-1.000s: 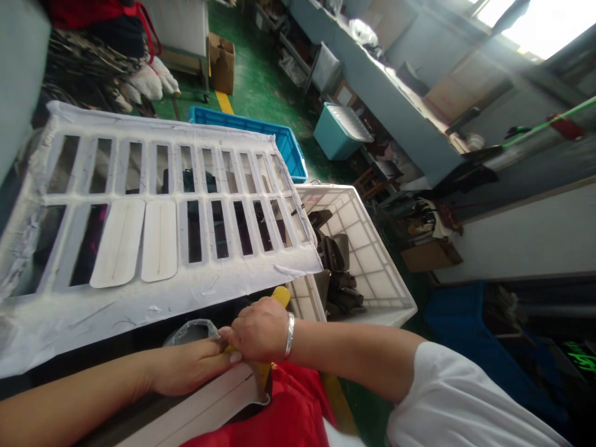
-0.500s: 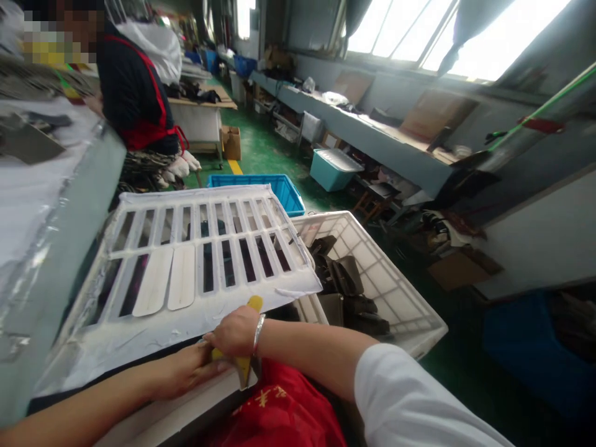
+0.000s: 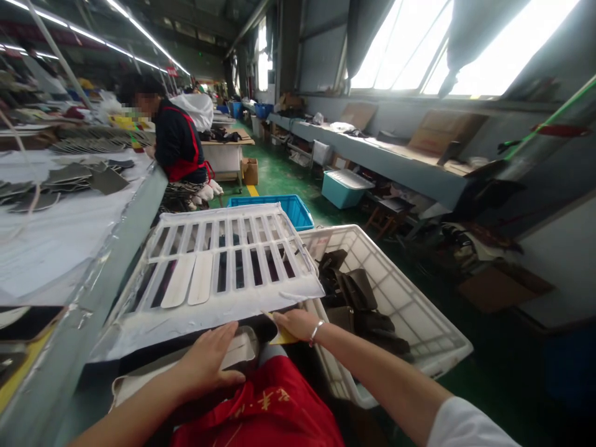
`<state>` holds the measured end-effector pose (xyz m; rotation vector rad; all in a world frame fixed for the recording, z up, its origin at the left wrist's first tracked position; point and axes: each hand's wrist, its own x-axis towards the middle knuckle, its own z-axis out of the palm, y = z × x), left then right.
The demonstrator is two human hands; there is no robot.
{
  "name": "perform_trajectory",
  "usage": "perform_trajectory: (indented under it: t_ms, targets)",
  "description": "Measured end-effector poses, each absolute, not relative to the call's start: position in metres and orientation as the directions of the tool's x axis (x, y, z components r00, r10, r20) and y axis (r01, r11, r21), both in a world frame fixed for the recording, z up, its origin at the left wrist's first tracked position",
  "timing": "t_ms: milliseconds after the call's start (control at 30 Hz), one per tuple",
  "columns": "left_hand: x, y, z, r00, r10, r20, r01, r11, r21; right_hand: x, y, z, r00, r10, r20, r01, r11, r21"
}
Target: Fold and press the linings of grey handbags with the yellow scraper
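My right hand (image 3: 298,324), with a silver bracelet at the wrist, grips a flat yellow tool (image 3: 282,337) whose exact kind I cannot make out. Its end lies beside the rounded corner of a grey and cream workpiece (image 3: 242,349) in front of my red apron (image 3: 261,406). Over that workpiece my left hand (image 3: 209,357) lies with fingers stretched and thumb apart, holding nothing. Just beyond both hands is a white slotted frame (image 3: 205,310), tilted, with two cream strips (image 3: 201,279) resting on its slots.
To the right stands a white crate (image 3: 410,310) with dark leather-like pieces (image 3: 358,292). A blue crate (image 3: 302,214) is behind the frame. On the left runs a long table (image 3: 28,267) bearing grey pieces (image 3: 74,174); a co-worker (image 3: 179,143) sits at its far end.
My hands have drawn apart: the right went right with the yellow tool, the left flattened out on the workpiece. The view has tilted up and turned left.
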<state>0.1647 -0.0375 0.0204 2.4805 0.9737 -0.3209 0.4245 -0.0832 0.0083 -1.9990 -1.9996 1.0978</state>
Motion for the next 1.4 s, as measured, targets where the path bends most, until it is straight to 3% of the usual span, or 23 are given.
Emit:
perform_trajectory:
  t_ms: [100,200,267,333,433,500,667,1400]
  targets:
    - [0.175,-0.041,0.008,0.730,0.605,-0.317,0.682,-0.673,0.286,0.422,-0.119,-0.005,-0.204,0.803,-0.561,0.681,-0.295,-0.670]
    - [0.177,-0.044,0.001,0.715,0.635,-0.291,0.698,-0.672,0.247,0.422,-0.138,-0.015,-0.466,0.687,-0.557,0.239,-0.509,-0.827]
    - [0.178,-0.047,-0.002,0.710,0.649,-0.272,0.703,-0.677,0.219,0.419,-0.141,-0.018,-0.631,0.621,-0.465,-0.012,-0.608,-0.794]
    - [0.180,-0.049,-0.002,0.708,0.660,-0.252,0.704,-0.685,0.186,0.414,-0.138,-0.019,-0.713,0.573,-0.405,-0.083,-0.642,-0.762]
    - [0.183,-0.053,-0.002,0.701,0.671,-0.242,0.708,-0.695,0.125,0.405,-0.127,-0.017,-0.666,0.619,-0.415,-0.088,-0.619,-0.781]
    - [0.183,-0.054,-0.003,0.705,0.672,-0.227,0.702,-0.706,0.091,0.400,-0.119,-0.016,-0.608,0.642,-0.468,-0.004,-0.591,-0.806]
    - [0.179,-0.053,-0.012,0.743,0.661,-0.103,0.669,-0.736,0.103,0.394,-0.106,-0.018,-0.606,0.571,-0.554,0.179,-0.581,-0.794]
    - [0.160,-0.045,-0.017,0.816,0.577,-0.031,0.573,-0.803,0.166,0.365,-0.109,-0.015,-0.441,0.609,-0.659,0.150,-0.674,-0.723]
